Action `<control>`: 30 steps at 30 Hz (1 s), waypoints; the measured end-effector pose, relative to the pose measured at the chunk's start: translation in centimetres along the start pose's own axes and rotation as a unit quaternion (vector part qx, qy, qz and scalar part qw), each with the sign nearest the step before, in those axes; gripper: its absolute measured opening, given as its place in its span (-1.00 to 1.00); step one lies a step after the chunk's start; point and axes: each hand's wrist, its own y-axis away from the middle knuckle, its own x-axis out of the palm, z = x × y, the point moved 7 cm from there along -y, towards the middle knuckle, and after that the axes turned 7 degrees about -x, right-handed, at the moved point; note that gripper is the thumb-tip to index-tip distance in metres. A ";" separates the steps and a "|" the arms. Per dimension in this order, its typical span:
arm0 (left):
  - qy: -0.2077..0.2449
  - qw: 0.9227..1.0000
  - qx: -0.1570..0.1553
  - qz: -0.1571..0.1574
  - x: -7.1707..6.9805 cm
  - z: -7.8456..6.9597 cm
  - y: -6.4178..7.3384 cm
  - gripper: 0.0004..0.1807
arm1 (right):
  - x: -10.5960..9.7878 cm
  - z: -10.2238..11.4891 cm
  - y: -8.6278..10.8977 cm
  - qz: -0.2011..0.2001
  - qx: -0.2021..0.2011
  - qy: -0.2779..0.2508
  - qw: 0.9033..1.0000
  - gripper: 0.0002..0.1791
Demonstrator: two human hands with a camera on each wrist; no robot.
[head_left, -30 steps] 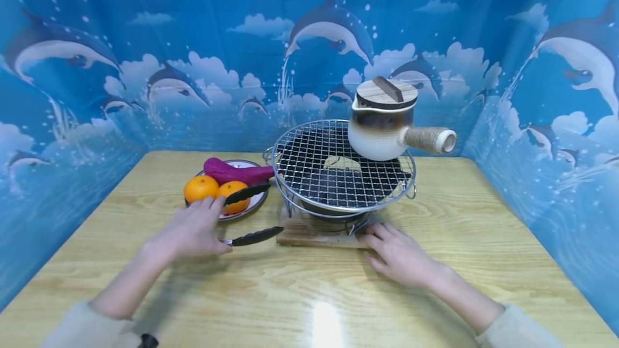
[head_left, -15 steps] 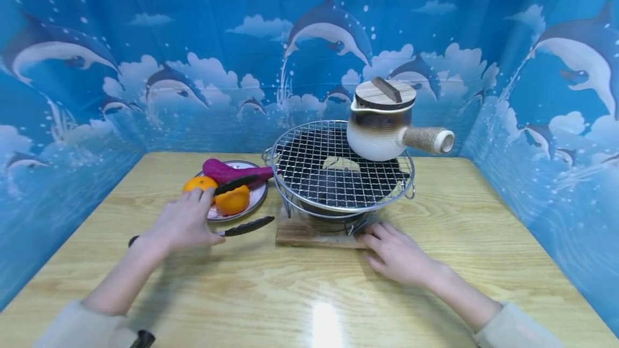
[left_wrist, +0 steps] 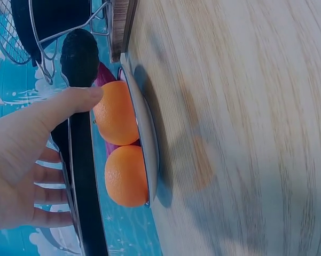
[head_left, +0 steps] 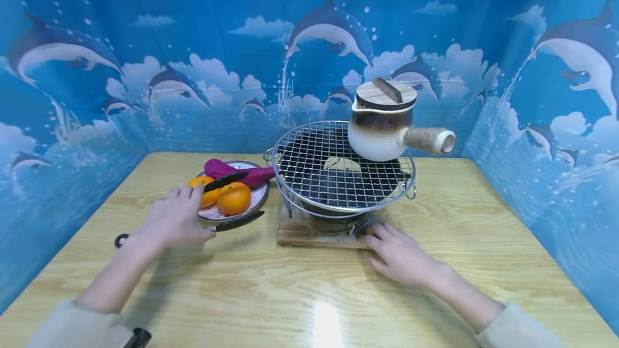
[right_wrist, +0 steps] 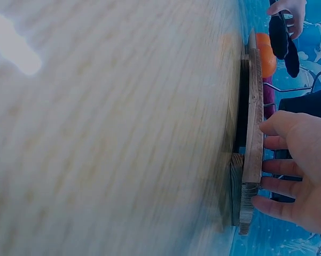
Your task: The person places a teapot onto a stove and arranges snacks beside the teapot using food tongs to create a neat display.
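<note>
My left hand (head_left: 176, 219) grips a pair of tongs (head_left: 242, 222) with spread black tips. The tips stand over the near side of a plate (head_left: 261, 197), apart from each other. On that plate lie an orange (head_left: 234, 198), a second orange (head_left: 209, 201) partly hidden behind the tongs, and a long purple vegetable (head_left: 220, 169) resembling an eggplant. In the left wrist view, both oranges (left_wrist: 126, 176) show beside the tongs, with nothing pinched. My right hand (head_left: 403, 256) rests its fingertips on the right front corner of a wooden board (head_left: 314, 237) beneath the grill.
A round wire-mesh grill (head_left: 333, 187) over a dark stove stands on the board. At its right rear sits a lidded clay pot (head_left: 377, 136), whose rope-wrapped handle (head_left: 425, 138) juts right past the rim. Dolphin-print curtains (head_left: 193, 26) surround the wooden table (head_left: 271, 294).
My left hand has moved left with the tongs, drawing their tips back from the grill side across the plate. The right hand has stayed on the board.
</note>
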 end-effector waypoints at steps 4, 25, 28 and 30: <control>-0.015 1.000 -0.009 -0.004 -0.2 0.3 -0.2 0.09 | 0.0 0.0 0.1 -0.004 -0.001 0.000 1.000 -0.65; -0.034 0.999 -0.015 -0.014 0.1 1.3 -0.6 0.06 | 0.3 -0.2 0.1 -0.003 -0.003 -0.001 1.000 -0.64; -0.038 0.999 -0.019 -0.012 0.2 1.3 -0.6 0.05 | 0.3 -0.2 0.1 -0.005 -0.004 0.001 1.000 -0.65; -0.041 0.999 -0.021 -0.009 0.3 1.3 -0.7 0.05 | 0.2 -0.2 0.1 -0.006 -0.005 0.001 1.000 -0.65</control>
